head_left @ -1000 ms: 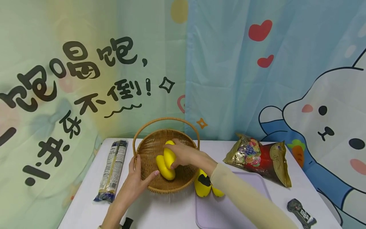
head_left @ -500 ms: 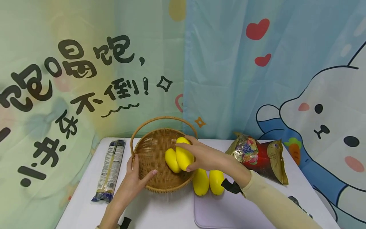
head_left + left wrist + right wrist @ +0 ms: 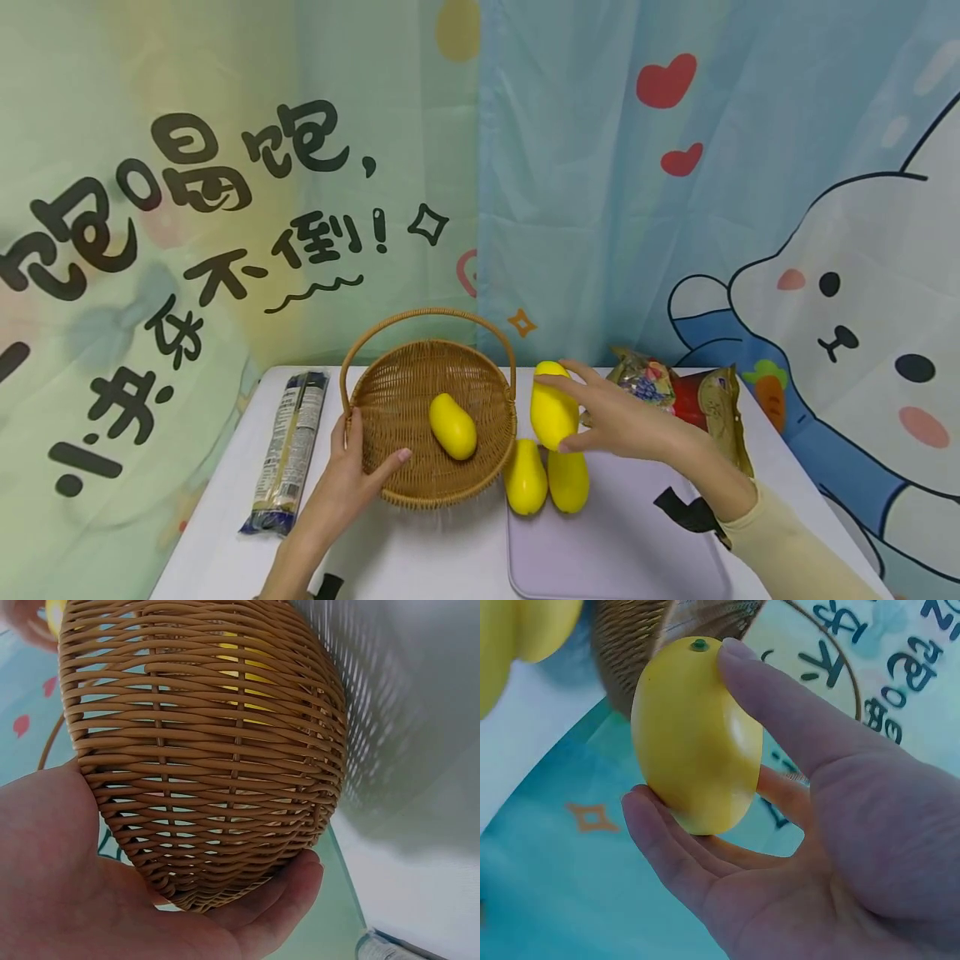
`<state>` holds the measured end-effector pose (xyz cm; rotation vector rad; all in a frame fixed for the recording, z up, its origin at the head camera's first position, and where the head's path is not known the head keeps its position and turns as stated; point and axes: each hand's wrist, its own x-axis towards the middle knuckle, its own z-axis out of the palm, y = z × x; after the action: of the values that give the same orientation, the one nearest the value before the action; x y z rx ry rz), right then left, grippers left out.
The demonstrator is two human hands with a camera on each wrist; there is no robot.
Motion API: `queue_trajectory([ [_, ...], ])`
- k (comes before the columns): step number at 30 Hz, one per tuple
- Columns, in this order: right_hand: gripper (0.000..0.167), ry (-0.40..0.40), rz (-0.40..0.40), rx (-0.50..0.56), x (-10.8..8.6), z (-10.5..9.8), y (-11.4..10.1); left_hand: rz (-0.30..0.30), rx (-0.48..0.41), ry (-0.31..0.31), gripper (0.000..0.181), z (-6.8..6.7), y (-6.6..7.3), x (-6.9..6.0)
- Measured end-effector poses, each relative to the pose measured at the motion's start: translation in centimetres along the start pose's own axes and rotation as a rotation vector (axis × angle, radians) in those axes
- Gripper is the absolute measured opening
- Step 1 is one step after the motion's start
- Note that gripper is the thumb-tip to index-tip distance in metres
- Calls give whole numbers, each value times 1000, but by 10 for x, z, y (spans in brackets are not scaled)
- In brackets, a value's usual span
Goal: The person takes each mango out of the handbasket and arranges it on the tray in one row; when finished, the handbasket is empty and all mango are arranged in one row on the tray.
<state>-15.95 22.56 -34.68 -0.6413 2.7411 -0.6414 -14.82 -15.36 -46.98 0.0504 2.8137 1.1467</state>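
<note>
My right hand [image 3: 622, 421] holds a yellow mango [image 3: 553, 408] between thumb and fingers, raised above the back left part of the lilac tray [image 3: 615, 533]. In the right wrist view a small green stem spot tops this mango [image 3: 697, 735]. My left hand [image 3: 348, 483] grips the left side of a brown wicker basket [image 3: 397, 425], which tilts toward me; its fingers curl around the basket's wall in the left wrist view. One mango [image 3: 453, 427] lies inside the basket. Two more mangoes, a left one [image 3: 527, 479] and a right one [image 3: 568, 483], lie side by side on the tray's back left corner.
A long clear-and-blue packet [image 3: 288, 450] lies left of the basket on the white table [image 3: 420, 554]. A red and gold bag [image 3: 701, 400] sits at the back right, partly behind my right hand. A printed curtain [image 3: 570, 208] hangs behind the table.
My right hand has lifted a mango out of the basket and carried it right, over the tray. One mango stays in the basket. The left hand keeps its hold on the basket.
</note>
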Motion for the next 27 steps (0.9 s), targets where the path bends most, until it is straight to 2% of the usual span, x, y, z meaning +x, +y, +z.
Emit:
queue_trajectory([
  [6, 82, 40, 44, 69, -23, 5, 35, 4, -7, -2, 117, 0, -1, 0],
  [16, 82, 47, 114, 160, -46, 45, 96, 14, -10, 3, 116, 1, -3, 0],
  [21, 82, 37, 128, 184, -47, 61, 111, 8, -14, 3, 115, 0, -2, 0],
  [27, 83, 5, 146, 230, -44, 74, 115, 3, -19, -6, 116, 0, -2, -1],
])
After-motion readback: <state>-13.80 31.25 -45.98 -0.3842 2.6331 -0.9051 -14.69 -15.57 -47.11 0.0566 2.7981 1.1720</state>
